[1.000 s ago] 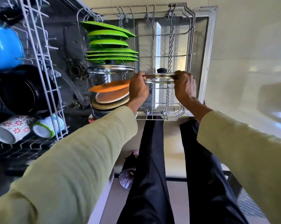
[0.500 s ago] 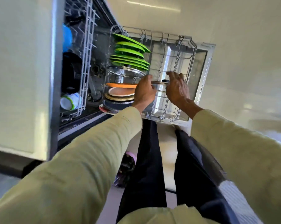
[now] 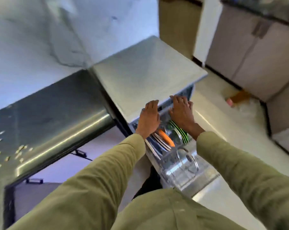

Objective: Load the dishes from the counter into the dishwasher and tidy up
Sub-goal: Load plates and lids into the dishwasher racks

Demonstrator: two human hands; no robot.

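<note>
The dishwasher (image 3: 145, 77) stands open beside a dark counter, its lower rack (image 3: 182, 170) pulled out over the door. In the rack stand green plates (image 3: 180, 131), an orange plate (image 3: 166, 138), pale plates (image 3: 158, 142) and a glass lid (image 3: 188, 161). My left hand (image 3: 148, 118) hovers above the rack at the dishwasher's front edge, fingers straight, holding nothing. My right hand (image 3: 182, 110) is beside it, fingers spread and loose, also holding nothing.
A dark glossy counter (image 3: 45, 117) with small crumbs lies at the left. A pale marble wall (image 3: 40, 30) rises behind it. Grey cabinets (image 3: 256, 52) stand at the right across a light floor (image 3: 223, 122), where a small brown and pink thing (image 3: 236, 98) lies.
Both hands have let go of the glass lid, which now stands in the lower rack. The hands rose toward the dishwasher's front edge and my view swung up from the rack.
</note>
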